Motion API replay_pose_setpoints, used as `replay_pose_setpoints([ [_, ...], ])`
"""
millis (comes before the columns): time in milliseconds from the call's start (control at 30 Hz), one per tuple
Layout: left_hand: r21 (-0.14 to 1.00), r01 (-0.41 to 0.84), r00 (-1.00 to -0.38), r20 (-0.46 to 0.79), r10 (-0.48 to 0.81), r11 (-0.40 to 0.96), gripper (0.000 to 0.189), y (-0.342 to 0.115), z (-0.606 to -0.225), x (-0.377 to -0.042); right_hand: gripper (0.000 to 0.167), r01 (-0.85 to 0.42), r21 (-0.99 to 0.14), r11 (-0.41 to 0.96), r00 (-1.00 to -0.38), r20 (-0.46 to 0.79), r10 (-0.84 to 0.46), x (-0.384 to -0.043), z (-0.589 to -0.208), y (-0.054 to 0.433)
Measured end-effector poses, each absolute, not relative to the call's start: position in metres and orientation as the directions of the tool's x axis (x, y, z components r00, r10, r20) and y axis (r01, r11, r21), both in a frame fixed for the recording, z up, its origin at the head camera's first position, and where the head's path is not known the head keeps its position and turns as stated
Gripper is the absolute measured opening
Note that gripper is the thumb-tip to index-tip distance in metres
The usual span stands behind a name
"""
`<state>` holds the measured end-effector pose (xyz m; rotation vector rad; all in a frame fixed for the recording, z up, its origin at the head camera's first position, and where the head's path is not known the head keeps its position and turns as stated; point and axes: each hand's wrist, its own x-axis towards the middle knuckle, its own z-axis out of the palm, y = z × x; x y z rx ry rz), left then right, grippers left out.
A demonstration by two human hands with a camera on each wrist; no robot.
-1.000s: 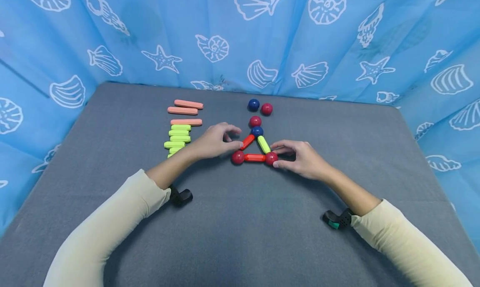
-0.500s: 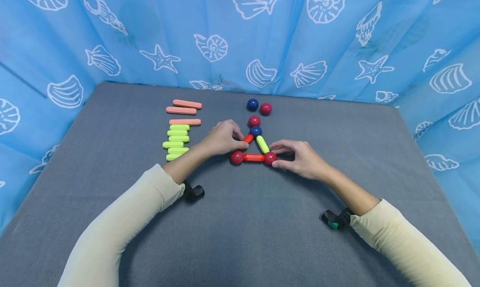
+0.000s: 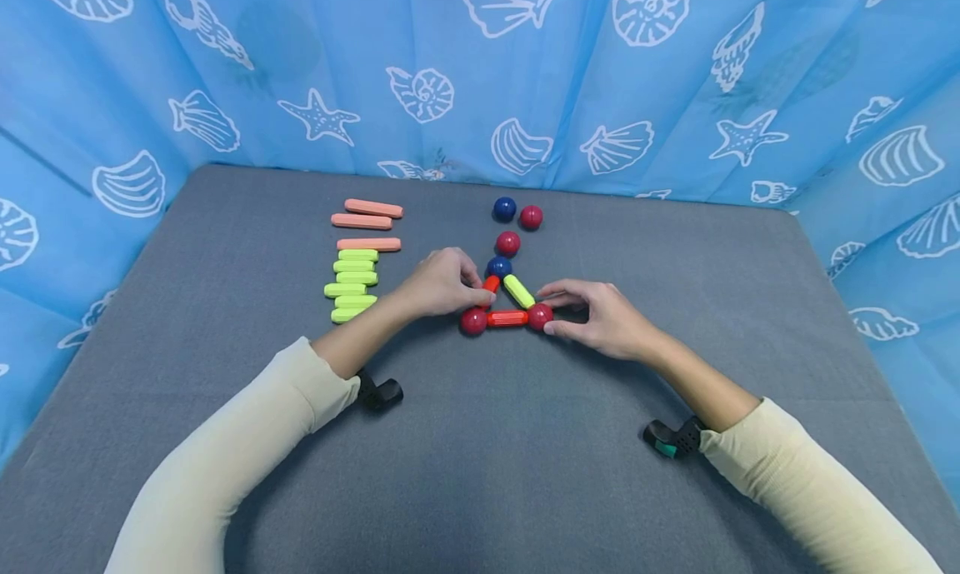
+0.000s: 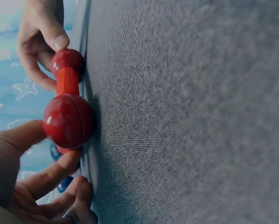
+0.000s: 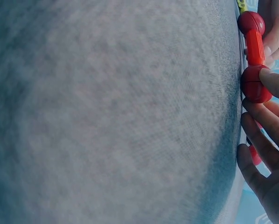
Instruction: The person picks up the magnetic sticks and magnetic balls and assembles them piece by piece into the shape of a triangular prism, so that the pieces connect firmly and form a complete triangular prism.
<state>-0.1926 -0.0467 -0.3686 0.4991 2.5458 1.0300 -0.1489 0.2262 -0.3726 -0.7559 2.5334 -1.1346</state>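
While the left hand (image 3: 442, 284) pinches the slanting red plastic-looking rod (image 3: 491, 283) between thumb and fingers, the right hand (image 3: 600, 316) grips the glossy dark-red ball (image 3: 540, 316) at the near right corner. From there a ridged red rod (image 3: 507, 319) runs across to a second dark-red ball (image 3: 473, 321) just beside the left fingers. A shiny dark-blue ball (image 3: 499, 267) caps the far corner, and a yellow-green rod (image 3: 519, 291) forms the right side; whether it meets the blue ball is hard to tell. Good work here probably means anchoring the right corner, easing the slanting rod gently, and keeping all pieces flat on the grey cloth-covered table (image 3: 465, 457). A loose dark-red ball (image 3: 508, 243) lies near the blue corner, so nudging it is a risk.
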Motion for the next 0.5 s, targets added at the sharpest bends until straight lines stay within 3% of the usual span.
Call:
replay_pose_setpoints([
  [167,0.718,0.206,-0.860,-0.191,0.472,0.665,0.026,-0.054,-0.367,-0.188,0.048,-0.347,-0.756,0.554,-0.827,-0.032,-0.561,-0.150,-0.374,0.226],
  [400,0.706,0.265,-0.758,-0.269,0.594,0.657,0.066,-0.068,-0.364,-0.183,0.047,-0.347,-0.764,0.544,-0.830,-0.021,-0.558,-0.150,-0.376,0.226],
  [500,0.701,0.296,-0.737,-0.264,0.622,0.649,0.068,-0.070,-0.364,-0.183,0.048,-0.350,-0.762,0.545,-0.831,-0.016,-0.556,-0.150,-0.376,0.227],
])
